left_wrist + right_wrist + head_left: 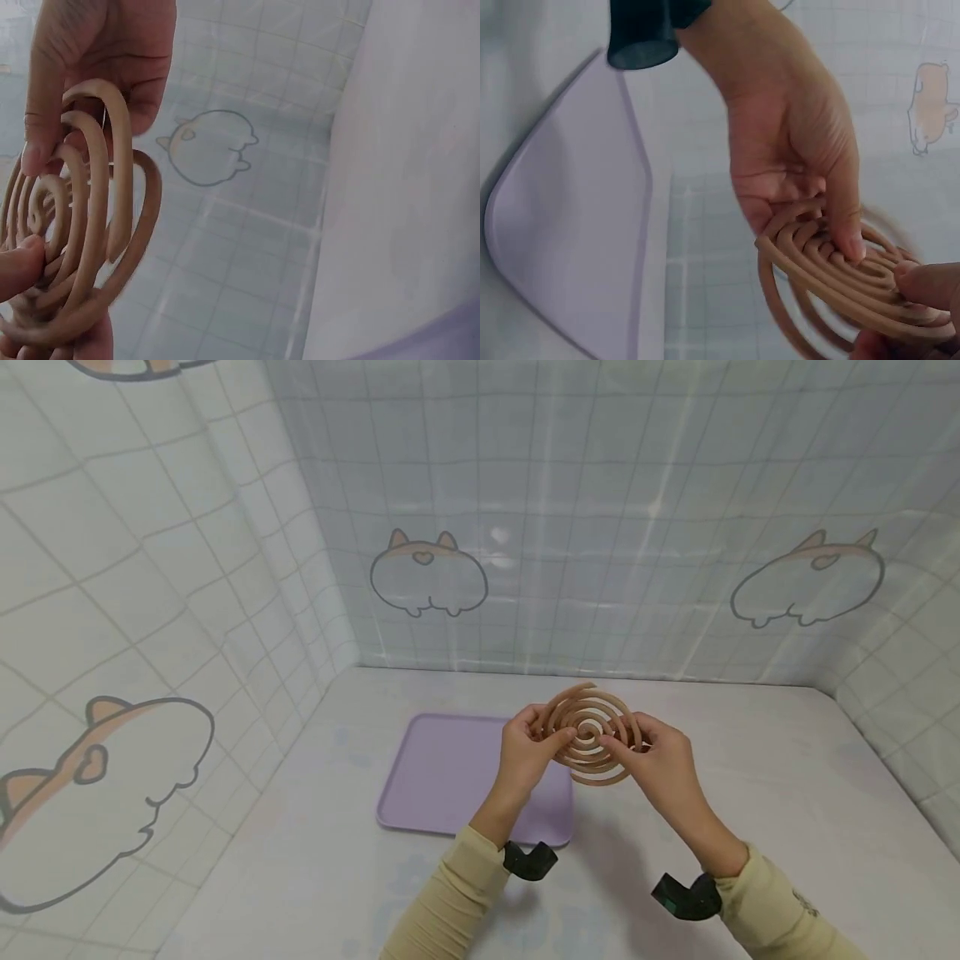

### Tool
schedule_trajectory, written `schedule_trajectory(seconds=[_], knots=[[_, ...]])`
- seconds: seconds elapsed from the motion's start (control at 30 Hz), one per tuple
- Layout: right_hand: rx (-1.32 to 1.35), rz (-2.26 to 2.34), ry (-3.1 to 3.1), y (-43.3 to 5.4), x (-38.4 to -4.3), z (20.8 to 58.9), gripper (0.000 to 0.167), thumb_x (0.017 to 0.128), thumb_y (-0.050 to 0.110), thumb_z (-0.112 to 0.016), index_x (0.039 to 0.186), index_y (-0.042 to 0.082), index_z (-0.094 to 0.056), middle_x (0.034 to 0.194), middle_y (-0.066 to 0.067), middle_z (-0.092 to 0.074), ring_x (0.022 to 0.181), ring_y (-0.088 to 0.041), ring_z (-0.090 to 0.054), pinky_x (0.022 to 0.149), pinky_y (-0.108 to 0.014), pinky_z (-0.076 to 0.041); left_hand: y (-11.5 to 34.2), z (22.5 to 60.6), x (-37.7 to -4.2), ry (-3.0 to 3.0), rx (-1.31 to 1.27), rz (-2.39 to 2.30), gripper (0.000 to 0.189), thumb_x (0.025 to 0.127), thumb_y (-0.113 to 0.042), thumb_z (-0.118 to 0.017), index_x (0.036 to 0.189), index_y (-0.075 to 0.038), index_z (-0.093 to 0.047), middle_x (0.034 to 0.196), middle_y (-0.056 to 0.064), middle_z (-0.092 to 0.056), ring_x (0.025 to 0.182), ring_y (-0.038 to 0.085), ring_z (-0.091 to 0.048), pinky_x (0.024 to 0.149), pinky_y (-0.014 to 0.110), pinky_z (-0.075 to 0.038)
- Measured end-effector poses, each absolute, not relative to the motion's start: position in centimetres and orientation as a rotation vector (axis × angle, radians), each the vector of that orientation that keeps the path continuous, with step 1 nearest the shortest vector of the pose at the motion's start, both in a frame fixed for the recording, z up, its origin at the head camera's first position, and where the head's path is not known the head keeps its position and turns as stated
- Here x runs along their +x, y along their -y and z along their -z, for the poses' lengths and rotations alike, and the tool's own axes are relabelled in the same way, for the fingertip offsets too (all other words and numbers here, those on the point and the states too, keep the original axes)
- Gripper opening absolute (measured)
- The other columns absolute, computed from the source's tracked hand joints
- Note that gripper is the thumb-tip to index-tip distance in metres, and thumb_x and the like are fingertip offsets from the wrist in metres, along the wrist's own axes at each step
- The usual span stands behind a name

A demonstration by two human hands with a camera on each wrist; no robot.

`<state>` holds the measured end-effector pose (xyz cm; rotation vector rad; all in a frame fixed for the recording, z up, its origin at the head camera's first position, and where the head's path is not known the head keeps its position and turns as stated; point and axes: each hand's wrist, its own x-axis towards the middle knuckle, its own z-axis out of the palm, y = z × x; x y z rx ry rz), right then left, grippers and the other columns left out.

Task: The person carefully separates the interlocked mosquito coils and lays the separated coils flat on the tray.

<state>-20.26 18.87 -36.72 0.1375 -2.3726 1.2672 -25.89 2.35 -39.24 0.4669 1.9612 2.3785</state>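
Both hands hold a brown mosquito coil [587, 734] up in front of me, above the table. Its rings look doubled and spread apart, like two spirals nested in each other. On the left side my left hand [519, 758] pinches it, thumb on the face near the centre and fingers behind. My right hand [663, 762] grips the opposite side the same way, its thumb tip close to the other thumb. In the left wrist view the outer rings [97, 195] stand apart from one another. The fingers behind the coil are partly hidden.
A lilac tray [450, 777] lies on the white table [757, 760], left of and below the hands. Tiled-pattern sheeting [585, 485] with cartoon animal drawings rises at the back and both sides. Black camera mounts [686, 897] sit on the wrists.
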Motion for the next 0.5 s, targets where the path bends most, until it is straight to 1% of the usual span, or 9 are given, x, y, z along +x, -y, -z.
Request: schedule_trajectory(seconds=[0.1,0.17,0.23,0.3,0.33,0.4,0.5], knots=[[0.116,-1.276,2.394,-18.81,-20.35,36.59,0.026,0.080,0.017,-0.073,0.072,0.004,-0.052,0.059,0.000,-0.038,0.056,-0.009,-0.038,0.046,-0.020,-0.034,-2.20,39.38,-25.85,-1.987,0.491,-2.350,0.027,0.081,-0.003,-0.069,0.103,0.009,-0.059,0.084,0.011,-0.065,0.070,0.008,-0.060,0.059,0.021,-0.051],[0.106,-1.290,2.390,-18.83,-20.43,36.58,0.029,0.080,0.018,-0.073,0.070,0.005,-0.049,0.059,0.001,-0.032,0.055,-0.008,-0.034,0.046,-0.020,-0.031,-2.08,39.42,-25.78,-1.976,0.504,-2.342,0.026,0.082,-0.002,-0.067,0.104,0.010,-0.058,0.087,0.015,-0.065,0.071,0.008,-0.060,0.061,0.021,-0.051],[0.109,-1.349,2.370,-18.80,-20.46,36.56,0.031,0.080,0.018,-0.073,0.070,0.004,-0.047,0.059,0.002,-0.030,0.055,-0.007,-0.033,0.046,-0.020,-0.031,-1.99,39.48,-25.73,-1.965,0.515,-2.345,0.026,0.084,-0.001,-0.066,0.104,0.011,-0.058,0.088,0.018,-0.065,0.072,0.008,-0.061,0.062,0.021,-0.052],[0.112,-1.440,2.350,-18.67,-20.47,36.54,0.030,0.081,0.017,-0.072,0.072,0.002,-0.048,0.059,0.002,-0.032,0.056,-0.006,-0.039,0.047,-0.018,-0.037,-1.94,39.49,-25.72,-1.979,0.510,-2.346,0.025,0.084,-0.002,-0.065,0.104,0.012,-0.058,0.089,0.021,-0.065,0.072,0.008,-0.061,0.062,0.022,-0.053],[0.114,-1.489,2.336,-18.59,-20.47,36.53,0.029,0.082,0.017,-0.071,0.074,0.001,-0.049,0.059,0.002,-0.033,0.057,-0.005,-0.042,0.048,-0.018,-0.040,-1.91,39.49,-25.70,-1.993,0.506,-2.346,0.024,0.084,-0.002,-0.065,0.103,0.011,-0.059,0.088,0.020,-0.065,0.071,0.008,-0.061,0.062,0.022,-0.053],[0.122,-1.592,2.302,-18.44,-20.50,36.47,0.028,0.083,0.016,-0.069,0.076,-0.002,-0.048,0.060,0.001,-0.035,0.059,-0.005,-0.050,0.051,-0.020,-0.048,-1.79,39.42,-25.64,-1.999,0.510,-2.354,0.024,0.084,-0.004,-0.066,0.101,0.011,-0.059,0.086,0.016,-0.065,0.071,0.009,-0.061,0.062,0.023,-0.053],[0.129,-1.702,2.260,-18.38,-20.55,36.33,0.027,0.085,0.016,-0.067,0.081,-0.004,-0.049,0.061,0.001,-0.042,0.063,-0.007,-0.059,0.056,-0.025,-0.054,-1.40,39.36,-25.62,-1.957,0.547,-2.354,0.027,0.086,-0.011,-0.065,0.100,0.011,-0.059,0.083,0.008,-0.063,0.071,0.009,-0.060,0.062,0.023,-0.053]])
